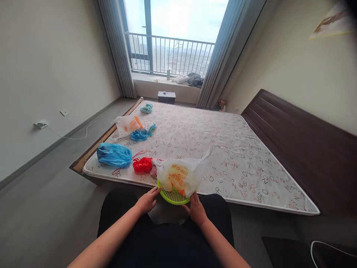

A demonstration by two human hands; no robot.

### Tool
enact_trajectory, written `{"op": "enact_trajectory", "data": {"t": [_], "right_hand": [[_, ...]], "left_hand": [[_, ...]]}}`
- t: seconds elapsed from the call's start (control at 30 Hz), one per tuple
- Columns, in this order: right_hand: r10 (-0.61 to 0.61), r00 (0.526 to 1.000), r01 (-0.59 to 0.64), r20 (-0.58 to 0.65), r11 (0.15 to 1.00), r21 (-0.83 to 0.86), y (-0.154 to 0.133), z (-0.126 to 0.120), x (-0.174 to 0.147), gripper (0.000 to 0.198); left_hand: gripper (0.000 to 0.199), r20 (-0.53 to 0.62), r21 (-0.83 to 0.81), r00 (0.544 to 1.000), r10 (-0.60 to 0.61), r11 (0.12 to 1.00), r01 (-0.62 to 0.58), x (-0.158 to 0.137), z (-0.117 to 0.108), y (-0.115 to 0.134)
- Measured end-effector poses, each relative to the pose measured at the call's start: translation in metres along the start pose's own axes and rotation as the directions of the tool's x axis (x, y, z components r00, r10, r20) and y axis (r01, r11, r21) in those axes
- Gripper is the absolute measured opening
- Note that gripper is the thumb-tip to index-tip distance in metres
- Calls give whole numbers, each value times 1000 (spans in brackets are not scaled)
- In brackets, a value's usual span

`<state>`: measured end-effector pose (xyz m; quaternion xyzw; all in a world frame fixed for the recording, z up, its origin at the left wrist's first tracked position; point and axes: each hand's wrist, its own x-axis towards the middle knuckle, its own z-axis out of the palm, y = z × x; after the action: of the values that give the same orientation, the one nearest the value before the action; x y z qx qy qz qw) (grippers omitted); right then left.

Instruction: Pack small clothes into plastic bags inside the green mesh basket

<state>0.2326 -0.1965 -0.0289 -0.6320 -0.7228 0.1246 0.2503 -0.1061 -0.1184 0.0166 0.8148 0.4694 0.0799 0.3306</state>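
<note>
A yellow-green plastic basket (175, 197) with a slotted bottom is held between my hands at the mattress edge, tilted towards me. My left hand (147, 200) grips its left rim, and my right hand (196, 209) grips the right rim, fingers on the outside and thumb underneath. A white plastic bag (182, 171) with orange print lies over the basket and hides much of its inside. Just left of it on the mattress sit a red plastic bag (142, 165) and a small pinkish bundle (154, 172).
Farther left on the mattress (195, 134) lie a large blue bag (114, 154), a smaller blue bag (139, 134), another white bag (128, 125) and a teal bundle (146, 108). A dark headboard (301, 137) stands right. A small nightstand (166, 97) is beyond the bed.
</note>
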Motion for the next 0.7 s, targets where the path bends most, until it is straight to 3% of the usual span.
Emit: {"op": "enact_trajectory", "data": {"t": [0.27, 0.7], "right_hand": [[-9, 1000, 9, 20, 1000, 18, 0, -3, -4, 78], [-58, 998, 58, 0, 998, -14, 3, -7, -11, 76]], "left_hand": [[83, 7, -10, 997, 72, 997, -72, -7, -5, 1], [81, 49, -55, 996, 71, 996, -68, -16, -9, 0]]}}
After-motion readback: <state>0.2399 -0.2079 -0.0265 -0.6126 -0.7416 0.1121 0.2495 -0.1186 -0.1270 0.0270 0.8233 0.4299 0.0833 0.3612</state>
